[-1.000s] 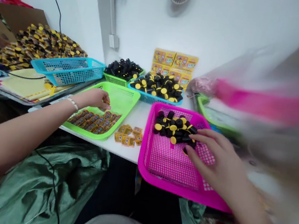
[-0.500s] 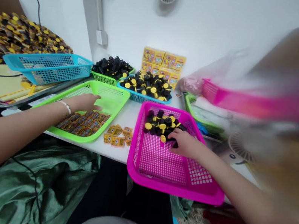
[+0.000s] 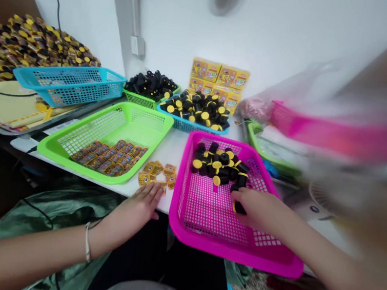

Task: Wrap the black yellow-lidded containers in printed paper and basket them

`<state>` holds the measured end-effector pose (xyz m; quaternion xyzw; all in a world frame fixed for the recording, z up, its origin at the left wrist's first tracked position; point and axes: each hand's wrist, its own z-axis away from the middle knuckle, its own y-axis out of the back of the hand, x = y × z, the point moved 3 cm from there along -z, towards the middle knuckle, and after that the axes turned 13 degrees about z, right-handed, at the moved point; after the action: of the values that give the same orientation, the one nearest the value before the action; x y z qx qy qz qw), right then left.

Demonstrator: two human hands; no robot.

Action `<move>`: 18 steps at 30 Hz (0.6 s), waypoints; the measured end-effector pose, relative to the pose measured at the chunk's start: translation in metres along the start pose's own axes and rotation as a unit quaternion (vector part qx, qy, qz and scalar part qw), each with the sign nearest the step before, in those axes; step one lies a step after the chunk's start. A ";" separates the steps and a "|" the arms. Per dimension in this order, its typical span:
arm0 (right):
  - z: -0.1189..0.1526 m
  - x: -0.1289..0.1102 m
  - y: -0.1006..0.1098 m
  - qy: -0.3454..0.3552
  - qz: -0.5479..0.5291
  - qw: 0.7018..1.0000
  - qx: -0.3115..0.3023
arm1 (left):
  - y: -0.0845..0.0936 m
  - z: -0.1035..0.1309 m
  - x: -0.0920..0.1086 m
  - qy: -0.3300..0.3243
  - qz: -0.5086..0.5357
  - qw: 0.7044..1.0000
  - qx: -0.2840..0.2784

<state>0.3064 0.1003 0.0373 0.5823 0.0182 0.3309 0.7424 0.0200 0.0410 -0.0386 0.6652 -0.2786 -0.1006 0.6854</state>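
Note:
My left hand (image 3: 138, 210) reaches the table's front edge, its fingers stretched out over the near side of some small yellow printed packets (image 3: 155, 171). Inside the pink basket (image 3: 199, 242), my right hand (image 3: 248, 204) has its fingers curled round a black piece with a yellow rim (image 3: 240, 208). Black and yellow pieces (image 3: 217, 164) lie heaped in the back of that basket. To the left, the green basket (image 3: 99, 176) holds rows of small labelled cylinders (image 3: 112, 157) along its near side.
A blue basket of black and yellow pieces (image 3: 185, 125) and a green one of black pieces (image 3: 141, 101) stand behind. Yellow boxes (image 3: 219, 77) lean on the wall. An empty-looking blue basket (image 3: 73, 85) and a large heap of cylinders (image 3: 35, 47) are left.
My left hand has moved from above the green basket to the yellow packets. My right hand has shifted toward me, away from the heap, with a piece now in it. The view has tilted slightly.

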 end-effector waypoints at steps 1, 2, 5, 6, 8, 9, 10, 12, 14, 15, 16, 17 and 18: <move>0.009 -0.001 0.003 -0.005 -0.010 1.000 0.021 | -0.004 0.005 0.001 -0.001 -0.006 1.000 -0.001; 0.019 -0.003 0.006 -0.012 -0.026 0.998 0.048 | -0.005 0.010 0.003 -0.004 -0.010 1.000 -0.001; 0.054 -0.012 0.017 -0.029 -0.116 0.971 0.208 | 0.001 0.018 0.006 -0.010 -0.009 1.000 -0.001; 0.065 -0.017 0.021 -0.026 -0.155 0.946 0.284 | 0.004 0.017 0.006 -0.011 -0.004 1.000 0.001; 0.084 -0.027 0.027 -0.018 -0.224 0.889 0.398 | 0.010 0.013 0.004 -0.011 0.010 1.000 0.008; 0.091 -0.033 0.028 -0.018 -0.251 0.869 0.427 | 0.013 0.010 0.003 -0.012 0.019 1.000 0.013; 0.096 -0.038 0.028 -0.024 -0.279 0.852 0.442 | 0.015 0.007 0.002 -0.013 0.031 0.999 0.018; 0.101 -0.048 0.024 -0.049 -0.340 0.823 0.452 | 0.020 0.004 0.000 -0.012 0.060 0.998 0.033; 0.103 -0.056 0.014 -0.071 -0.409 0.792 0.448 | 0.023 0.004 -0.003 -0.003 0.091 0.994 0.055; 0.103 -0.059 0.009 -0.076 -0.443 0.775 0.444 | 0.025 0.005 -0.004 0.004 0.107 0.992 0.069; 0.103 -0.061 0.003 -0.080 -0.473 0.760 0.439 | 0.027 0.008 -0.006 0.015 0.123 0.989 0.086; 0.102 -0.063 -0.002 -0.083 -0.498 0.746 0.434 | 0.028 0.010 -0.007 0.026 0.137 0.985 0.105; 0.101 -0.065 -0.006 -0.085 -0.516 0.735 0.432 | 0.030 0.014 -0.008 0.039 0.146 0.980 0.126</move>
<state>0.3006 -0.0197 0.0414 0.7674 0.3933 -0.1973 0.4663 -0.0006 0.0360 -0.0122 0.7017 -0.3564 0.0626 0.6138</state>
